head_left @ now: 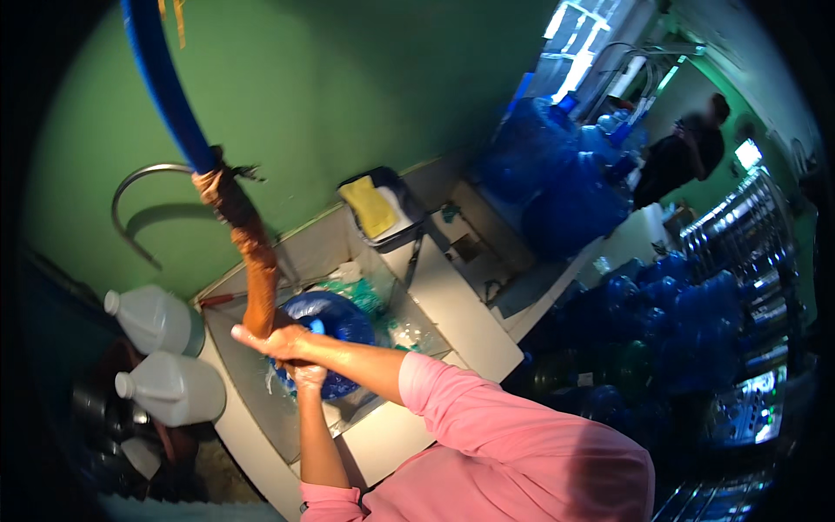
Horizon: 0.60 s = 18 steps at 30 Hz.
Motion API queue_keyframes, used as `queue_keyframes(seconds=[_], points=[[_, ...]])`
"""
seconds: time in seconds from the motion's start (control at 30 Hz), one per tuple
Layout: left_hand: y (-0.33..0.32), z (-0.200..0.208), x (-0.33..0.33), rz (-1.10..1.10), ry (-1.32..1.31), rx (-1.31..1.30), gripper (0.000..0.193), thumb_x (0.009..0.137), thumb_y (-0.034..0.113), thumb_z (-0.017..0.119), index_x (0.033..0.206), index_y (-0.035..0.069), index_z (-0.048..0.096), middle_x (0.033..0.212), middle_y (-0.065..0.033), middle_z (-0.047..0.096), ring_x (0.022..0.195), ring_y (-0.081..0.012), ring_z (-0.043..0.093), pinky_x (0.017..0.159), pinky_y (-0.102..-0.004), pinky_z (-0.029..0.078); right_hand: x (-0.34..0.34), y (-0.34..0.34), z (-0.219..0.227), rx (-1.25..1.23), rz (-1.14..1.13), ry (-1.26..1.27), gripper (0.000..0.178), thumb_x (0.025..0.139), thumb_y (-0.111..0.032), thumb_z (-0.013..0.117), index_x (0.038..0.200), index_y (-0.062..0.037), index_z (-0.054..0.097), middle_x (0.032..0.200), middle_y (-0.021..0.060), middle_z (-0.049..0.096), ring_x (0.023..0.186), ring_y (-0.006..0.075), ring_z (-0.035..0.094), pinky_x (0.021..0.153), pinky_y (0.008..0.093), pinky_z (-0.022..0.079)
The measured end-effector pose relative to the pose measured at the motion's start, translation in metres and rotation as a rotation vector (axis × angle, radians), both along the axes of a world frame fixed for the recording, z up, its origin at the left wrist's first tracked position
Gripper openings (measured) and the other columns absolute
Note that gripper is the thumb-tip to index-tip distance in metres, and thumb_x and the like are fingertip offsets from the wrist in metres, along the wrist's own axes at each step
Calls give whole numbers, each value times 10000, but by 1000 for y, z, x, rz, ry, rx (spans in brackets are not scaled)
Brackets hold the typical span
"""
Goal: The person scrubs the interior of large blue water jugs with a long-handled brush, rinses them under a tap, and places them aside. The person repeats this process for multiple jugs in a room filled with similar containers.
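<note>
A blue hose (170, 87) comes down from the upper left, its lower part wrapped in orange-brown material (256, 274). My right hand (271, 340) is closed around the wrapped lower end, thumb pointing left. Just below it, my left hand (306, 374) looks wet, its fingers mostly hidden by my right hand and wrist. Both hands are over a round, translucent blue water jug (335, 311) that lies in a light-coloured sink basin (248, 378). Whether the left hand touches the jug is hidden. Green netting-like material (365, 298) and white suds lie beside the jug.
Two white plastic jugs, one (161, 322) behind the other (174, 389), stand left of the basin. A dark tub (409, 230) holding a yellow cloth (370, 207) sits behind. A curved metal pipe (126, 196) juts from the green wall. Several blue water jugs (570, 191) and a person (683, 157) are at right.
</note>
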<state>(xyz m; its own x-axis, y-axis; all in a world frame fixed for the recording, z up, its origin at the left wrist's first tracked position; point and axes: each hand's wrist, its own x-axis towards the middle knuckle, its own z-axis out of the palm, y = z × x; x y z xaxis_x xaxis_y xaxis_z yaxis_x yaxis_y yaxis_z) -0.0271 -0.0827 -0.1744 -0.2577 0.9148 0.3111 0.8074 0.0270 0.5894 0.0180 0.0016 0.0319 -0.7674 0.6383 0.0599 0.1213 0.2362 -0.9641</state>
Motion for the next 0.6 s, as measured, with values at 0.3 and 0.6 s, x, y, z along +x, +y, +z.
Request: queue_keyframes(seconds=[0.3,0.6], points=[[-61,-40,-14,566,-1654,176,792,1026,616,307,1509,-10,354,1475,-125,481,1295,-278,505,1103,-393,367,49,1,29,288,405,-656,893,832,-858,341,1019,-96,768,1061,157,729,1080,319,659,937,398,494],[-6,42,-45,222,-240,155,419,996,256,513,1288,-37,582,1357,-246,568,1316,-413,489,1134,-434,338,44,40,-28,149,103,-573,661,801,-671,638,1016,-54,738,1013,235,712,895,373,706,806,442,551]])
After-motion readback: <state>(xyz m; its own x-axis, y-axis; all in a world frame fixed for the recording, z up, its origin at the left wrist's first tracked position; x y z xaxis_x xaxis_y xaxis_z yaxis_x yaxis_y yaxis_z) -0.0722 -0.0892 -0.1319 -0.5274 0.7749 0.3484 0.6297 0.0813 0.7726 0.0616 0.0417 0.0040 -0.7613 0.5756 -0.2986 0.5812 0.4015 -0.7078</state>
